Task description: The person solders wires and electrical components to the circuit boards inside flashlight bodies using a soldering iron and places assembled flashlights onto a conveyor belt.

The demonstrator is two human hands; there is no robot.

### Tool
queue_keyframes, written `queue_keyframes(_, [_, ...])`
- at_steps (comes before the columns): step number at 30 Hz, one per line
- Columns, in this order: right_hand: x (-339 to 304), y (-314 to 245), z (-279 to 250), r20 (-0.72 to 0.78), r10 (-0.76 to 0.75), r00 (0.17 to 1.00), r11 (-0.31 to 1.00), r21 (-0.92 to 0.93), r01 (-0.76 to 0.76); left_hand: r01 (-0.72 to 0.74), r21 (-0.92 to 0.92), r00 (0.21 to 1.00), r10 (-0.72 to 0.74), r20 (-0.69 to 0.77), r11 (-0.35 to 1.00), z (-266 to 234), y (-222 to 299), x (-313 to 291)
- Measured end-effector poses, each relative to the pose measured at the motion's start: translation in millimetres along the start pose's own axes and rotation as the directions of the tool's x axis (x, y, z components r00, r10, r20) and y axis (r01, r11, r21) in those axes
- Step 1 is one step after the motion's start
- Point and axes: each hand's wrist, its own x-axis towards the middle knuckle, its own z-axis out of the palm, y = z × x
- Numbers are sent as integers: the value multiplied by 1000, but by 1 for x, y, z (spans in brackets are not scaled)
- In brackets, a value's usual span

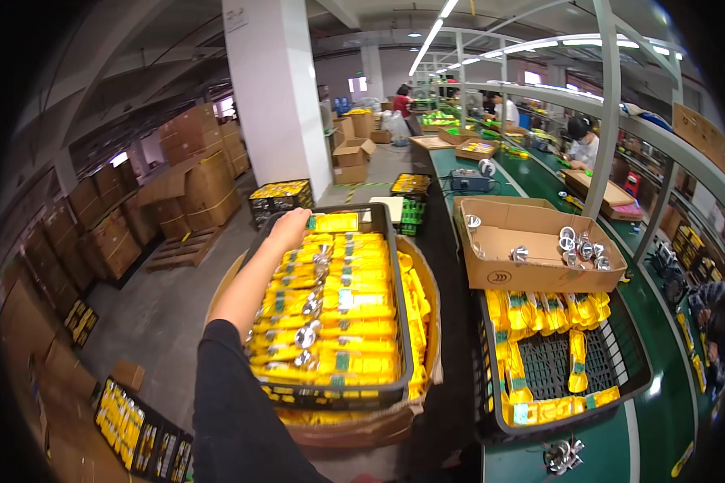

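Reaching Across a Black Crate (403, 322) Full of Yellow Pieces (362, 318)

Reaches with the left hand (288, 229) to the crate's far-left corner, with fingers bent at the rim beside a yellow piece lying crosswise; cannot tell whether holding either, nor how the right hand stands. Has the yellow pieces in two rows running near to far, with silver parts (304, 336) between. Has the crate over a brown carton (354, 435) with more yellow inside. Has to the right, on a green bench (507, 465), a partly filled second crate (576, 423), with an open cardboard box (540, 278) of silver cups (586, 249) at its far end. Faces a white pillar (274, 88) farther off, with stacked cartons (209, 193) and a wooden pallet (184, 248) to its left.
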Motion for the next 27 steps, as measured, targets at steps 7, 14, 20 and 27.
queue_keyframes(7, [-17,-23,36,-57,149,987,989,-6,-150,114,64,965,-126,230,991,148,-24,84])
queue_keyframes(14, [-24,-3,0,-168,294,941,955,9,-296,-4,-194,839,109,534,981,187,-36,94])
queue_keyframes(20, [-32,42,-62,-230,424,876,905,78,-418,-18,-377,983,-52,-174,926,99,95,91])
queue_keyframes(27, [-41,89,-123,-365,589,721,806,320,-497,-728,-660,523,774,-357,187,-119,494,-30])
